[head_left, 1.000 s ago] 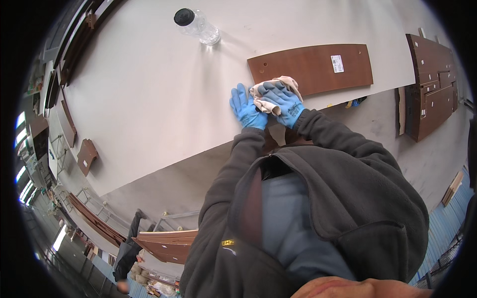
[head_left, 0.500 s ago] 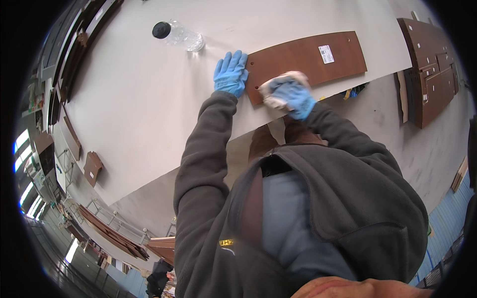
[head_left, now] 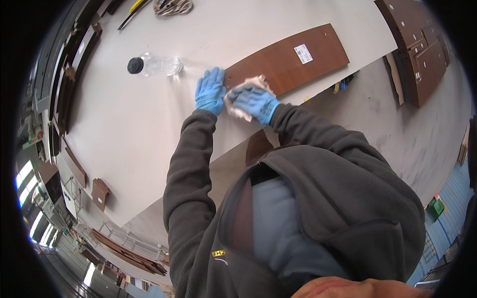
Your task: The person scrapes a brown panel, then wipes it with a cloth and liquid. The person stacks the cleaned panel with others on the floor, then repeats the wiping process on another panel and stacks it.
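A reddish-brown curved wooden board (head_left: 278, 57) lies on the white tabletop, a printed label (head_left: 303, 53) stuck on its right half. Against the board's left end rests my left hand (head_left: 210, 93), blue-gloved, its fingers stretched out and holding nothing. My right hand (head_left: 254, 103), gloved the same way, presses a crumpled pale pink cloth (head_left: 239, 113) over the board's near left corner. That corner is hidden beneath cloth and glove. Left of my left hand, a clear plastic bottle (head_left: 158, 65) with a black cap lies on its side.
Brown panels (head_left: 425, 64) stand stacked at the right, beyond the table edge. A beige bundle (head_left: 173, 6) and a yellow-handled tool (head_left: 134, 11) lie at the far side. Dark brown strips (head_left: 69, 74) line the left, and a small brown piece (head_left: 100, 192) sits near the left corner.
My right hand has slid the cloth leftward to the board's end, close to my left hand. The view has shifted, bringing the beige bundle and yellow-handled tool into sight.
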The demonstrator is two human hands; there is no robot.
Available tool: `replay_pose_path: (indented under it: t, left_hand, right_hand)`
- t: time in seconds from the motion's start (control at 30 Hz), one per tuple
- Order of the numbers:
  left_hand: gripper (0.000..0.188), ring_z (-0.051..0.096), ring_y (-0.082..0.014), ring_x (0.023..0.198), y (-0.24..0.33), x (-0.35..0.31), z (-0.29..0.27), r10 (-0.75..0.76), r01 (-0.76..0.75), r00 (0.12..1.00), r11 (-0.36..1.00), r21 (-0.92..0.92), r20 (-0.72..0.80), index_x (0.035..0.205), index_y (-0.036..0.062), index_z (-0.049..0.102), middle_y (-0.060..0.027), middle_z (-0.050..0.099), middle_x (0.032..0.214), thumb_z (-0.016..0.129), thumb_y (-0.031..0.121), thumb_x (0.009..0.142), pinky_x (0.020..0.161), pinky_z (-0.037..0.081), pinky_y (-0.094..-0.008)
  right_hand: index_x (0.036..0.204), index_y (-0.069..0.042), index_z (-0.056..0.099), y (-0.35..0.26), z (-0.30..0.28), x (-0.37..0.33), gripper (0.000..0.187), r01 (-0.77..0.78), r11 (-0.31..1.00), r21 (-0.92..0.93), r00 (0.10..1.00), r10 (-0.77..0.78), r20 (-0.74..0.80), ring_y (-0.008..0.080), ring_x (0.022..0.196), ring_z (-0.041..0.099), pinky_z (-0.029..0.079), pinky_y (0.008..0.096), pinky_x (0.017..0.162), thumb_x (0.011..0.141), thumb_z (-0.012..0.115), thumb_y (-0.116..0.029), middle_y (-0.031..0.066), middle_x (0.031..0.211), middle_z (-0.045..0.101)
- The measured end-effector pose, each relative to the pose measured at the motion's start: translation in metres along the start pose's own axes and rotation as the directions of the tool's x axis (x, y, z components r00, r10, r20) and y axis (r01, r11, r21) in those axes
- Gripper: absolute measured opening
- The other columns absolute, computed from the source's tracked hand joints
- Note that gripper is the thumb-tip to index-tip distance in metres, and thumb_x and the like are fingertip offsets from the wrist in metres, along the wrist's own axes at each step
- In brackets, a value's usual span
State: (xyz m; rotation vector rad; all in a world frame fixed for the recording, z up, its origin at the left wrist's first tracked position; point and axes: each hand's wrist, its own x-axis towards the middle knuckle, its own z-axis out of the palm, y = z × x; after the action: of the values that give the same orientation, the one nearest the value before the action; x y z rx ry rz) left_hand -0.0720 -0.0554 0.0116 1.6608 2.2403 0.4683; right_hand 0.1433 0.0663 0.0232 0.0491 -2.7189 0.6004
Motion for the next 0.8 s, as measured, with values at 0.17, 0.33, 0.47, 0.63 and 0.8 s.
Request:
replay_pose_path:
  t: [0.17, 0.33, 0.47, 0.63, 0.8]
  left_hand:
    - [0.058, 0.029, -0.0326, 0.159, 0.002, -0.001, -0.001, -0.027, 0.028, 0.999, 1.000, -0.012, 0.043, 0.163, 0.0228, 0.040, -0.0072, 0.035, 0.170, 0.054, 0.023, 0.106, 0.130, 0.016, -0.0488]
    - [0.090, 0.023, -0.0353, 0.160, 0.018, 0.000, -0.012, -0.037, 0.034, 0.997, 0.999, 0.037, 0.074, 0.164, 0.0147, 0.035, -0.0130, 0.029, 0.172, 0.068, 0.056, 0.091, 0.131, 0.013, -0.0505]
    - [0.109, 0.020, -0.0344, 0.161, 0.029, 0.002, -0.017, -0.069, 0.061, 0.993, 0.995, 0.082, 0.100, 0.166, 0.0129, 0.029, -0.0144, 0.027, 0.172, 0.072, 0.067, 0.082, 0.131, 0.011, -0.0515]
    - [0.107, 0.020, -0.0341, 0.161, 0.033, 0.002, -0.017, -0.094, 0.089, 0.991, 0.995, 0.051, 0.097, 0.166, 0.0139, 0.028, -0.0139, 0.026, 0.173, 0.075, 0.063, 0.083, 0.131, 0.011, -0.0516]
    - [0.108, 0.018, -0.0342, 0.161, 0.033, 0.002, -0.017, -0.108, 0.102, 0.987, 0.993, 0.054, 0.115, 0.167, 0.0152, 0.025, -0.0138, 0.023, 0.174, 0.075, 0.061, 0.084, 0.131, 0.010, -0.0528]
  right_hand:
    - [0.112, -0.010, 0.069, 0.132, -0.104, 0.031, 0.024, -0.427, 0.903, -0.056, 0.901, 0.419, -0.113, 0.0343, 0.111, 0.065, 0.052, 0.0412, 0.095, 0.095, 0.052, -0.004, 0.0106, 0.117, 0.070]
    - [0.107, -0.010, 0.069, 0.102, -0.083, 0.048, 0.018, -0.645, 0.764, -0.011, 0.763, 0.642, -0.082, 0.0297, 0.113, 0.064, 0.048, 0.0428, 0.103, 0.097, 0.054, -0.015, 0.0143, 0.116, 0.068]
    - [0.125, -0.012, 0.064, 0.130, -0.074, 0.032, 0.035, -0.556, 0.789, -0.260, 0.767, 0.608, 0.204, 0.0327, 0.105, 0.067, 0.052, 0.0420, 0.096, 0.100, 0.045, -0.026, 0.0152, 0.114, 0.070]
    - [0.126, -0.011, 0.069, 0.248, -0.160, -0.079, 0.031, -0.709, 0.704, 0.037, 0.659, 0.681, -0.319, 0.0321, 0.122, 0.062, 0.048, 0.0413, 0.106, 0.099, 0.058, -0.024, 0.0125, 0.130, 0.069]
    - [0.124, -0.014, 0.068, 0.156, -0.125, -0.130, 0.030, -0.685, 0.727, 0.040, 0.681, 0.659, -0.319, 0.0331, 0.128, 0.058, 0.038, 0.0477, 0.114, 0.096, 0.057, -0.016, 0.0098, 0.135, 0.065]
